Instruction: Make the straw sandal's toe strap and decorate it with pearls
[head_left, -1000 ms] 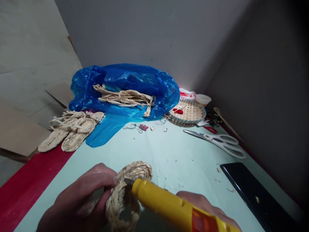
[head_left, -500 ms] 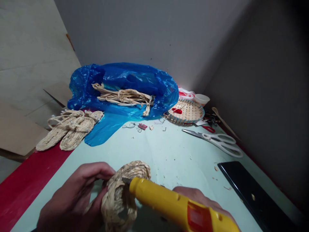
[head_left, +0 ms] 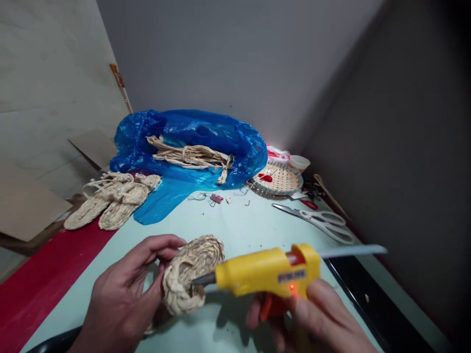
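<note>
My left hand [head_left: 127, 289] grips a woven straw sandal [head_left: 204, 252] by its left side, the thumb and fingers pinching its edge. A braided strap [head_left: 176, 289] arches across the sandal's near end. In my right hand [head_left: 320, 314] is a yellow glue gun [head_left: 257, 269], its red light lit and an orange trigger under the fingers. A pale glue stick [head_left: 353, 251] juts from its back. The dark nozzle points left, into the opening by the strap; whether it touches the straw I cannot tell.
A finished-looking pair of straw sandals [head_left: 121, 198] lies at the left. Behind stands a blue plastic bag [head_left: 184, 122] with bundled straw strips [head_left: 191, 157]. At right are a woven basket [head_left: 283, 179], white-handled scissors [head_left: 324, 220] and a flat black object [head_left: 375, 299]. A pale-green sheet covers the table.
The glue gun has turned from slanting across the sandal's top to nearly level, its nozzle now lower at the strap opening. The sandal has tilted, and the camera view has shifted.
</note>
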### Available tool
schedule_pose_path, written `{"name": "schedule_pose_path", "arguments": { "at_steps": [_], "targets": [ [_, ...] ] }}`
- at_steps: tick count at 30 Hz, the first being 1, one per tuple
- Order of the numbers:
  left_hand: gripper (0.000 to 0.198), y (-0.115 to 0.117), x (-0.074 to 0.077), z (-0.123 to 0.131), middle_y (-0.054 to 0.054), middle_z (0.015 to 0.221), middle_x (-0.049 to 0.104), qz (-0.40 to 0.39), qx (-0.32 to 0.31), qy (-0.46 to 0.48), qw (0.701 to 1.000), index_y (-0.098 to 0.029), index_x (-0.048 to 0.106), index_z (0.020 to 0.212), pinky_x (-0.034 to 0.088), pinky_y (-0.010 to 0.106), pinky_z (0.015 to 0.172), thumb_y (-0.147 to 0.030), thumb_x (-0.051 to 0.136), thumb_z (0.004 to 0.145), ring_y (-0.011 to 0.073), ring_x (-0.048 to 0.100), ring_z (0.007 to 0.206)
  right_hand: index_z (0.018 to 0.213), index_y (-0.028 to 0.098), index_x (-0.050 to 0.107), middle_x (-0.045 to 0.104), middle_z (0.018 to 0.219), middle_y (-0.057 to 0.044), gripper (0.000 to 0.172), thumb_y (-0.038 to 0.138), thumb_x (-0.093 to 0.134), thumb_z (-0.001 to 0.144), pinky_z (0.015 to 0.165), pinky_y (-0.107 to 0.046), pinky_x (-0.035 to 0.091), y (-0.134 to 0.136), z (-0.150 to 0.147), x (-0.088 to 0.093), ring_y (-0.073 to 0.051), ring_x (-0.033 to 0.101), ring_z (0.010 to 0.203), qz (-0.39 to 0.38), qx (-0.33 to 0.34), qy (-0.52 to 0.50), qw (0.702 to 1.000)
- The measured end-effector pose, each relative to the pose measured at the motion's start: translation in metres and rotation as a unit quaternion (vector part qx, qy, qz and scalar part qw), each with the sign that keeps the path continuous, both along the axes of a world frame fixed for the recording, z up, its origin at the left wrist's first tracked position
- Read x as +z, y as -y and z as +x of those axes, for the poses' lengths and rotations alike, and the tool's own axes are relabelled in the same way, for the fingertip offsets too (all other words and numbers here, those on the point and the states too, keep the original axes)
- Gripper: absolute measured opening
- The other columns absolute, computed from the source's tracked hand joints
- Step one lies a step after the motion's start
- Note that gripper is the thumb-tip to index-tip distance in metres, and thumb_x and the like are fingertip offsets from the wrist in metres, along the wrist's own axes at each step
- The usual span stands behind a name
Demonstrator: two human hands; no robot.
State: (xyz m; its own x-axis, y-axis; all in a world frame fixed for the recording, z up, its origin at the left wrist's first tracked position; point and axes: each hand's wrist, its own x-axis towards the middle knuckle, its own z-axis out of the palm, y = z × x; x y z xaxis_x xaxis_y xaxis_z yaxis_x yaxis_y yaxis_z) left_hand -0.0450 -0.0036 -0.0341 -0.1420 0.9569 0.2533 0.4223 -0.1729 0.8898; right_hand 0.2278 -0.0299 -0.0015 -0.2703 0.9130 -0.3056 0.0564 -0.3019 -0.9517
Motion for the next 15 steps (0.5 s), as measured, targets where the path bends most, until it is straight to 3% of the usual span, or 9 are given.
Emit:
{"name": "schedule_pose_path", "arguments": {
  "at_steps": [3,6,8,12,15],
  "targets": [
    [0.016,-0.004,0.003,-0.007,-0.005,0.089,0.081,-0.044,-0.062,0.064,0.995,-0.033,0.074,0.101,0.061,0.01,0.068,-0.039,0.074,0.086,0.0158,0.08,0.081,0.081,0.015,0.073,0.066,0.064,-0.004,0.06,0.073,0.06,0.087,0.043,-0.019,0.034,-0.015,0.001,-0.005,-0.007,0.046,0.044,-0.021,0.003,-0.125,0.992],
    [0.021,-0.009,0.001,-0.011,-0.002,0.095,0.082,-0.048,-0.08,0.079,0.993,-0.032,0.075,0.108,0.061,0.011,0.071,-0.037,0.073,0.087,0.017,0.08,0.086,0.077,0.015,0.068,0.05,0.054,0.005,0.05,0.064,0.063,0.089,0.041,-0.018,0.026,-0.031,0.009,-0.011,-0.003,0.037,0.038,0.007,-0.04,-0.048,0.998],
    [0.022,-0.01,0.001,-0.009,-0.003,0.096,0.082,-0.06,-0.084,0.081,0.991,-0.032,0.077,0.106,0.061,0.012,0.073,-0.037,0.075,0.084,0.0175,0.079,0.087,0.078,0.014,0.066,0.05,0.057,0.006,0.048,0.06,0.06,0.092,0.045,-0.018,0.03,-0.037,0.013,-0.014,-0.004,0.04,0.042,0.022,-0.058,0.03,0.998],
    [0.016,-0.002,0.009,0.005,-0.005,0.094,0.083,-0.056,-0.037,0.089,0.994,-0.032,0.08,0.092,0.057,0.009,0.074,-0.038,0.075,0.079,0.0156,0.076,0.086,0.082,0.016,0.063,0.07,0.075,-0.005,0.052,0.063,0.046,0.097,0.052,-0.023,0.045,-0.04,0.017,-0.018,-0.01,0.057,0.052,0.032,-0.037,0.124,0.991],
    [0.012,0.004,0.012,0.014,-0.009,0.087,0.082,-0.053,-0.021,0.094,0.994,-0.035,0.081,0.084,0.053,0.006,0.073,-0.037,0.075,0.074,0.0127,0.074,0.081,0.077,0.02,0.058,0.072,0.073,-0.007,0.05,0.064,0.044,0.098,0.054,-0.029,0.047,-0.043,0.018,-0.015,-0.018,0.065,0.057,0.055,-0.024,0.246,0.967]
  ]
}}
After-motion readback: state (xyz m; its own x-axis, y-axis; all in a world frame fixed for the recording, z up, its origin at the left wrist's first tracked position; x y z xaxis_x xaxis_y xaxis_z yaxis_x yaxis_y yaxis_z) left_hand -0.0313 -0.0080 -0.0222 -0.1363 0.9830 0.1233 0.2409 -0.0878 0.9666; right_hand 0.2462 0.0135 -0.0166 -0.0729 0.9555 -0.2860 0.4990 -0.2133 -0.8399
